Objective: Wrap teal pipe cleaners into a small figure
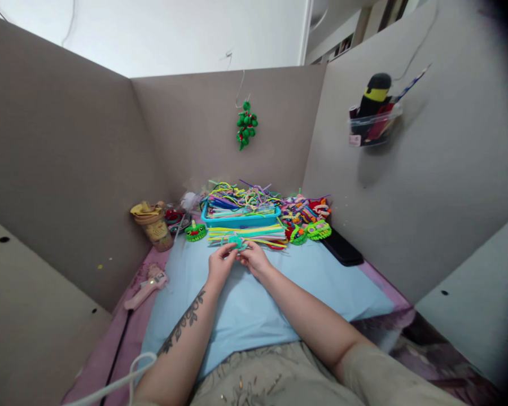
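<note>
Between my two hands is a teal pipe cleaner (235, 241), coiled into a small disc with a loose loop at its left. My left hand (222, 260) pinches it from the left. From the right, the fingers of my right hand (254, 259) are closed on its lower right side. The fingertips of both hands nearly meet below the coil. Just behind it lies a bundle of straight pipe cleaners (258, 232) in yellow, teal and grey. A blue tray (241, 221) heaped with many-coloured pipe cleaners stands behind that bundle.
A pale blue cloth (271, 316) covers the table. Green pipe-cleaner figures (195, 231) flank the bundle. At left are a cup (154, 225) and a pink glue gun (147, 288); a black phone-like slab (342, 247) lies right. Grey panels (228, 129) enclose three sides.
</note>
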A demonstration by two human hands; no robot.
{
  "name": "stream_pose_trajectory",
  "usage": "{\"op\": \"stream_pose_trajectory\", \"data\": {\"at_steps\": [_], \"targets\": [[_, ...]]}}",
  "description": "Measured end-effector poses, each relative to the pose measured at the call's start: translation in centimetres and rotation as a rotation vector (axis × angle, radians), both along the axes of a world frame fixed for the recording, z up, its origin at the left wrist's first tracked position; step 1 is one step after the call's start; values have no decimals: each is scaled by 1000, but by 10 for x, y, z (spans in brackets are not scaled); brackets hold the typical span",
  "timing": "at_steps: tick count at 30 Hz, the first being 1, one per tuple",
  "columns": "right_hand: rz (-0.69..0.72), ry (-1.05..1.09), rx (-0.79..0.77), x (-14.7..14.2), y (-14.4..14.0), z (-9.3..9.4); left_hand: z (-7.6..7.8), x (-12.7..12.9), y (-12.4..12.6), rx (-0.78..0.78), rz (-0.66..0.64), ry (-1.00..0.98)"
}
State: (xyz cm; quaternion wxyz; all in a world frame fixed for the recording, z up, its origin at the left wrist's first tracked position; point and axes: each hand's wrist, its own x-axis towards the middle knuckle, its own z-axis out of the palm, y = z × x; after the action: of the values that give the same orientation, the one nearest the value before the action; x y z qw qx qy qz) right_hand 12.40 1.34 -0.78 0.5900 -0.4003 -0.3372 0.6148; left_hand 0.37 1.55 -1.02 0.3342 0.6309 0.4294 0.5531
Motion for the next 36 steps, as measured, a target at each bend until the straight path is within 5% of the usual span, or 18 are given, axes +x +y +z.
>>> {"op": "stream_pose_trajectory", "data": {"at_steps": [7, 15, 25, 36], "targets": [[-116, -99, 50, -3, -2, -2, 4, 0, 0, -55, 49, -145], [194, -539, 473, -12, -17, 0, 6, -3, 3, -102, 74, -267], [-304, -698, 452, 0, -12, 4, 9, -1, -3, -73, 20, -232], [-389, -733, 437, 3, -12, 7, 10, 2, -9, -28, -26, -110]]}}
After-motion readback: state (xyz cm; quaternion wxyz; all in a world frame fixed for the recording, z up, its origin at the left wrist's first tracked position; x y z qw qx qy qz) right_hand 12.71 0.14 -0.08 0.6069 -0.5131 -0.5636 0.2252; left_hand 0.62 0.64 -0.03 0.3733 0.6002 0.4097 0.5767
